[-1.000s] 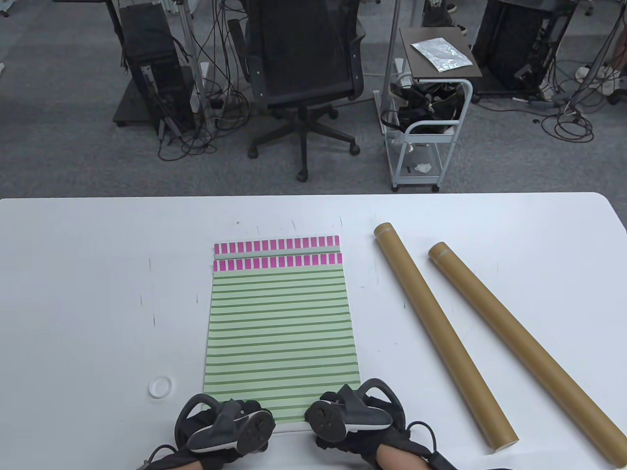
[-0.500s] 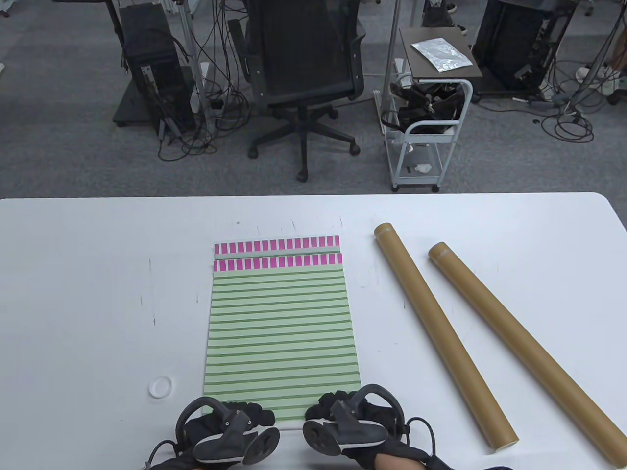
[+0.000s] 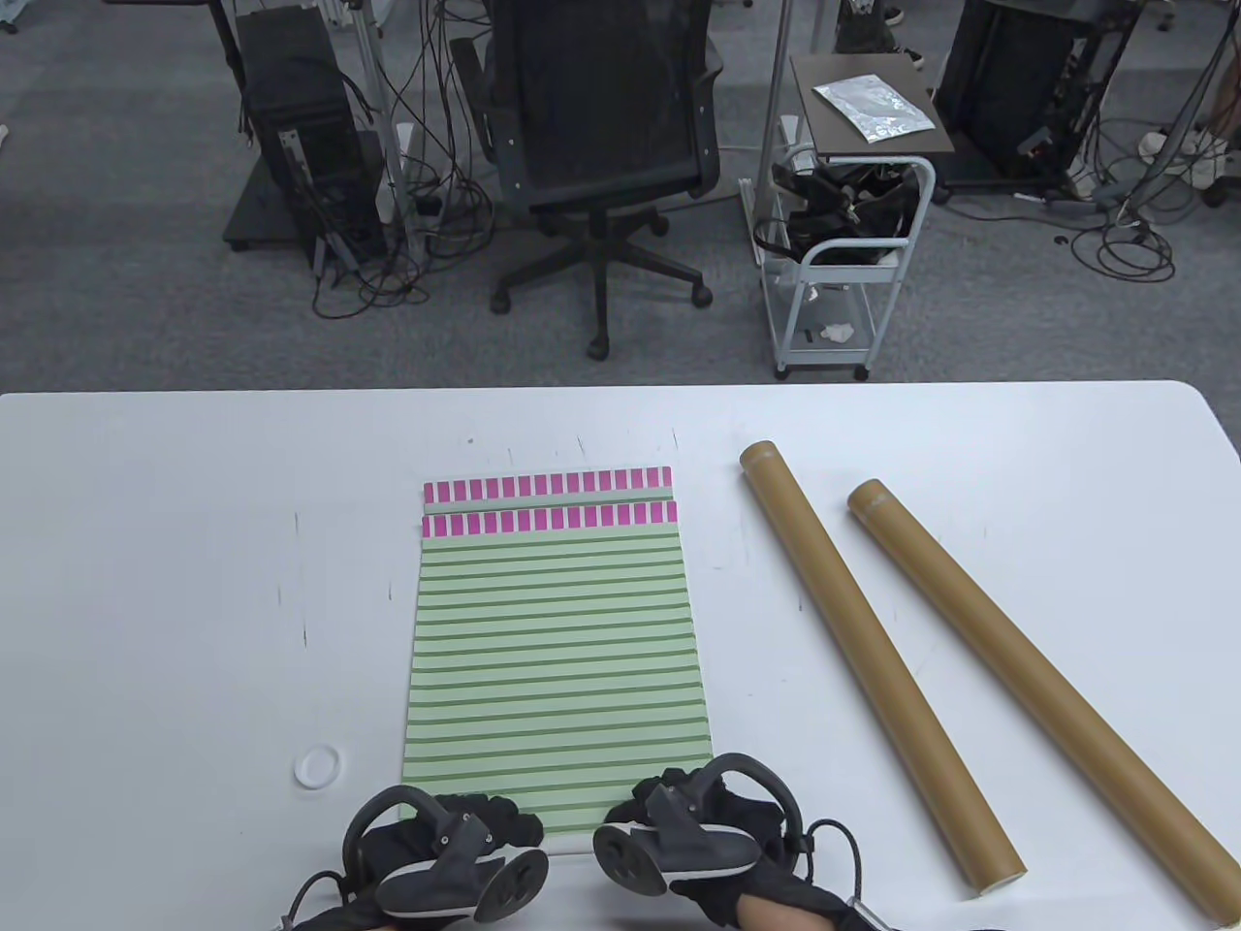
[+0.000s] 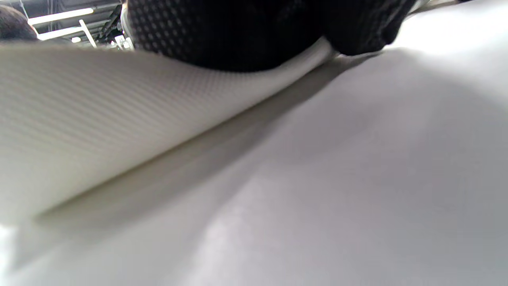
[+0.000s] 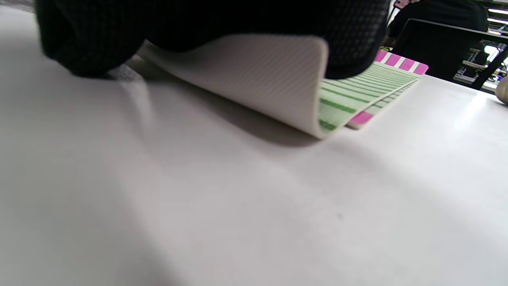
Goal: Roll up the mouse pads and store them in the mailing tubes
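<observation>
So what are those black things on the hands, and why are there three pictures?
They're trackers strapped on gloves; the fingers stay free. One camera looks down at the table; two small ones sit on the wrists, looking under the hands. The left hand and right hand pinch the near edge of a green striped pad and lift it, showing its white underside. Another pad peeks out beneath. Two brown tubes lie to the right, a white cap to the left.

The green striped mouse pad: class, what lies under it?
A second mouse pad lies beneath the green striped mouse pad; only its pink-edged far strip shows, the rest is covered. At the near end, both hands lift the top pad's edge, showing its white underside above the table.
</observation>
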`<state>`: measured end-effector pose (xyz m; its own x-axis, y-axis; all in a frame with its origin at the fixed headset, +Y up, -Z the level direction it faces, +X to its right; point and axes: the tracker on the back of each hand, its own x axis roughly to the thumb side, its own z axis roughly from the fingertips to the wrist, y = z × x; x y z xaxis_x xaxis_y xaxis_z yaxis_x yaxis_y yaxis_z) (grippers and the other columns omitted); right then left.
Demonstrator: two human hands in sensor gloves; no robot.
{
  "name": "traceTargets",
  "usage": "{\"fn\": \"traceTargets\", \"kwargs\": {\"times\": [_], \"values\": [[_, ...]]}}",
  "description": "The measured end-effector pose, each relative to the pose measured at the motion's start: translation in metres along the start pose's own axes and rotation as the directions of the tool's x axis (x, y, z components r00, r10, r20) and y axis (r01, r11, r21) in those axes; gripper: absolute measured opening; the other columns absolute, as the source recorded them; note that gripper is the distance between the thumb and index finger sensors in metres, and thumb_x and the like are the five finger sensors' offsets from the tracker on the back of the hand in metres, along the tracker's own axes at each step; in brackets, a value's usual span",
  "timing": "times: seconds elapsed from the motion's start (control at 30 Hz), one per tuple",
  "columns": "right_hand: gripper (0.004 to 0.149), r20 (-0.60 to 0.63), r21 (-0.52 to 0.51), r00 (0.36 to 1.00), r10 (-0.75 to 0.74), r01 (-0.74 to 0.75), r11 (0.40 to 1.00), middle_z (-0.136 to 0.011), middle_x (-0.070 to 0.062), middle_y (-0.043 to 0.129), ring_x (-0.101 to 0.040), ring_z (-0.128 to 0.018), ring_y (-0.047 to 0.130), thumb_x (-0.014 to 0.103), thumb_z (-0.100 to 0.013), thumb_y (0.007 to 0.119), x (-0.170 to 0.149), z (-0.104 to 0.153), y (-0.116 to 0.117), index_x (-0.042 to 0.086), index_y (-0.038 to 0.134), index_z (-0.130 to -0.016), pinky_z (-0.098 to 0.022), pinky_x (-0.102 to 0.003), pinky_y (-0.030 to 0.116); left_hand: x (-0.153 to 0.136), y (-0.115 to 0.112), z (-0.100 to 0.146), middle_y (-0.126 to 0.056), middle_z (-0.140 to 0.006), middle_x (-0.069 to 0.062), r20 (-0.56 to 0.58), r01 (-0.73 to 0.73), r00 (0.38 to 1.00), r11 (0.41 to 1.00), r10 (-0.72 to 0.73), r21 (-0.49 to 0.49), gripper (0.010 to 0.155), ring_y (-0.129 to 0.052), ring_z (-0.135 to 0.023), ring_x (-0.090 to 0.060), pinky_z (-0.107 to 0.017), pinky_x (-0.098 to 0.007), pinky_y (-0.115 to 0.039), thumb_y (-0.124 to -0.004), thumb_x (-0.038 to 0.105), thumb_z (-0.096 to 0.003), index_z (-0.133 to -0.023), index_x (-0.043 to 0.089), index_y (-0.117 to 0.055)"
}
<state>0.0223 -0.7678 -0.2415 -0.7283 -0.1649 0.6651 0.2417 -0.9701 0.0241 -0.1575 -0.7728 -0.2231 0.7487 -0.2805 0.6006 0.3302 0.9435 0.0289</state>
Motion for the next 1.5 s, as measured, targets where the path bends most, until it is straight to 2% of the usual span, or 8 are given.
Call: {"fn": "traceTargets", "kwargs": {"times": [0.23, 0.37, 0.53, 0.83, 1.03, 1.17, 1.3, 1.5], "values": [[0.039, -0.052, -0.044, 0.998, -0.025, 0.023, 0.999, -0.071, 0.004, 0.088, -0.022, -0.053, 0.094, 0.04, -0.043, 0.076, -0.005, -0.001, -0.001, 0.032, 0.073, -0.081, -0.045, -0.039, 0.082, -0.002, -0.001, -0.002, -0.09, -0.071, 0.011, -0.009, -0.006, 1.0, 1.0, 0.006, -0.013, 0.048, -0.1, -0.052, -0.009, -0.036, -0.016, -0.09, -0.07, 0.043, -0.045, -0.092, 0.036, -0.064], [0.038, -0.022, -0.044, 0.998, 0.062, -0.063, 0.997, -0.07, 0.004, 0.092, -0.024, -0.067, 0.091, 0.038, -0.043, 0.075, 0.0, -0.001, -0.006, 0.03, 0.077, -0.081, -0.055, -0.044, 0.078, -0.009, 0.001, -0.003, -0.092, -0.069, 0.011, 0.003, -0.091, 0.996, 0.995, 0.091, -0.042, 0.052, -0.101, -0.047, -0.008, -0.032, -0.014, -0.09, -0.072, 0.044, -0.044, -0.093, 0.033, -0.058], [0.037, 0.05, 0.092, 0.997, -0.067, 0.062, 0.994, -0.059, 0.001, 0.097, -0.019, -0.042, 0.097, 0.037, -0.041, 0.078, 0.001, 0.003, -0.012, 0.027, 0.081, -0.076, -0.033, -0.03, 0.085, -0.011, 0.003, 0.001, -0.095, -0.064, 0.008, 0.095, -0.305, 0.941, 0.934, 0.326, -0.187, 0.053, -0.103, -0.039, -0.01, -0.025, -0.014, -0.091, -0.076, 0.042, -0.0429, -0.092, 0.03, -0.061], [0.039, 0.07, 0.153, 0.986, -0.15, 0.138, 0.979, -0.061, -0.001, 0.095, -0.018, -0.045, 0.099, 0.032, -0.043, 0.077, 0.001, 0.005, -0.01, 0.025, 0.078, -0.081, -0.037, -0.032, 0.086, -0.015, 0.0, -0.001, -0.092, -0.066, 0.008, 0.102, -0.342, 0.92, 0.904, 0.377, -0.257, 0.053, -0.102, -0.043, -0.011, -0.029, -0.015, -0.091, -0.076, 0.041, -0.0436, -0.093, 0.031, -0.061], [0.054, 0.037, 0.14, 0.996, -0.075, 0.069, 0.988, -0.08, 0.0, 0.079, -0.016, -0.041, 0.098, 0.028, -0.044, 0.072, 0.004, 0.001, -0.003, 0.028, 0.056, -0.096, -0.033, -0.026, 0.086, -0.015, -0.003, -0.002, -0.061, -0.097, -0.003, 0.032, -0.278, 0.957, 0.941, 0.29, -0.191, 0.062, -0.099, -0.04, -0.007, -0.028, -0.012, -0.089, -0.072, 0.04, -0.0423, -0.098, 0.034, -0.048], [0.057, 0.056, 0.155, 0.998, 0.006, -0.015, 0.988, -0.088, -0.004, 0.069, -0.022, -0.058, 0.088, 0.028, -0.045, 0.069, 0.008, 0.003, 0.0, 0.032, 0.048, -0.097, -0.049, -0.038, 0.08, -0.011, -0.003, -0.002, -0.058, -0.099, -0.001, 0.006, -0.128, 0.992, 0.988, 0.129, -0.085, 0.064, -0.096, -0.047, -0.008, -0.032, -0.015, -0.086, -0.069, 0.045, -0.0388, -0.098, 0.036, -0.047], [0.077, 0.13, 0.185, 0.991, 0.042, -0.065, 0.981, -0.097, -0.013, 0.047, -0.022, -0.064, 0.08, 0.024, -0.047, 0.069, 0.019, 0.006, -0.001, 0.038, 0.013, -0.098, -0.053, -0.039, 0.076, -0.009, -0.001, -0.002, -0.057, -0.099, -0.001, -0.003, -0.1, 0.995, 0.991, 0.1, -0.085, 0.064, -0.094, -0.054, -0.01, -0.035, -0.016, -0.086, -0.068, 0.046, -0.0387, -0.098, 0.036, -0.046], [0.068, 0.164, 0.121, 0.986, -0.006, -0.014, 0.993, -0.087, -0.001, 0.072, -0.018, -0.054, 0.09, 0.022, -0.048, 0.072, 0.017, 0.008, -0.003, 0.045, 0.035, -0.1, -0.042, -0.031, 0.084, -0.001, 0.001, 0.0, -0.023, -0.102, -0.007, 0.041, -0.039, 0.998, 0.996, 0.042, -0.076, 0.066, -0.078, -0.076, -0.015, -0.048, -0.019, -0.08, -0.067, 0.041, -0.041, -0.089, 0.06, -0.026]]}}
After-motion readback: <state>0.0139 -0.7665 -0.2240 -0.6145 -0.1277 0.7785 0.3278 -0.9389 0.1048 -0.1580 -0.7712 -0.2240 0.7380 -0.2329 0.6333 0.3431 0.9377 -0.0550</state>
